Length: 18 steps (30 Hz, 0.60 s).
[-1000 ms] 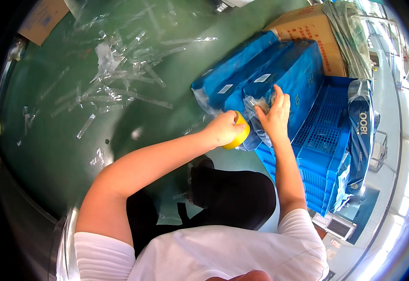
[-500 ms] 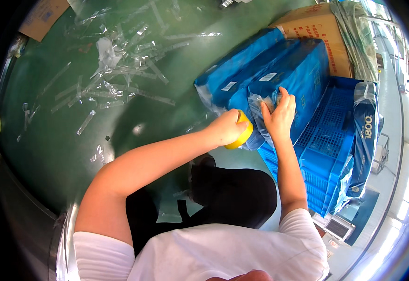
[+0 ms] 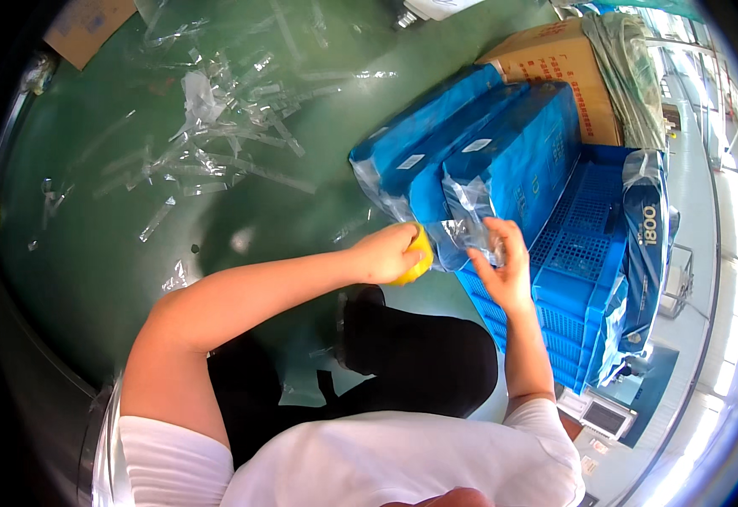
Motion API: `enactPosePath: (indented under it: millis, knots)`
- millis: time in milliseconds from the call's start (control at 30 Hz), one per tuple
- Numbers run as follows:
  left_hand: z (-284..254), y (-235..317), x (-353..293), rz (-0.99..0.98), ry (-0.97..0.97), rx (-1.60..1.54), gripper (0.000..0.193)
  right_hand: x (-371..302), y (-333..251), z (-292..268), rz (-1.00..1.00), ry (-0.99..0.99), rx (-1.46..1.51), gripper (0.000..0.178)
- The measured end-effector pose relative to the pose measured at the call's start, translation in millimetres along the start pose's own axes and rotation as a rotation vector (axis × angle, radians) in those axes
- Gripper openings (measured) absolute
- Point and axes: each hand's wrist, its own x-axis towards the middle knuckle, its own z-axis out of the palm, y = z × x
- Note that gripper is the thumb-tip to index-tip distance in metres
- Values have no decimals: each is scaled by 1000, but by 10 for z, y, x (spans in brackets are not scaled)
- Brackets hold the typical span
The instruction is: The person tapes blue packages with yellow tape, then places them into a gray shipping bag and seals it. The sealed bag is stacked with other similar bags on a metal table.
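Note:
My left hand point(image 3: 384, 255) is closed round a yellow tape roll point(image 3: 420, 257), held low in front of the blue packages. From the roll a strip of clear tape point(image 3: 455, 235) runs across to my right hand point(image 3: 510, 275). The fingers of that hand are curled at the strip's other end, thumb below. Just beyond both hands, blue plastic-wrapped packages stand side by side: a near one point(image 3: 517, 156), a middle one point(image 3: 453, 139) and a far-left one point(image 3: 424, 110). Clear wrap is bunched at the near package's front end.
A blue mesh crate point(image 3: 584, 253) stands right of the packages, with a dark blue bag point(image 3: 644, 245) along its outer side. Behind them sits a brown carton point(image 3: 546, 63) under a greenish sheet point(image 3: 626, 76). Clear tape scraps point(image 3: 217, 156) litter the green floor point(image 3: 73, 287).
Both hands have drawn back toward me from the near package. My right hand has left the package's front and now has clear tape stretched from the roll.

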Motion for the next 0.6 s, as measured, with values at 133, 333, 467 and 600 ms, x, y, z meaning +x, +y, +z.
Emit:
enactPosePath:
  millis: [133,333,467,600]
  knots:
    - [-33,168,21,-228,-72,-264,30,123,244,59,-29,190,-244,46]
    - [-2,91,133,-292,78,-306,28,356,527,293,-306,243,-627,49]
    - [3,93,212,-272,101,-346,26,495,552,374,-227,256,-779,48]
    - [154,3,261,-293,102,-353,33,542,644,433,-172,305,-684,44]
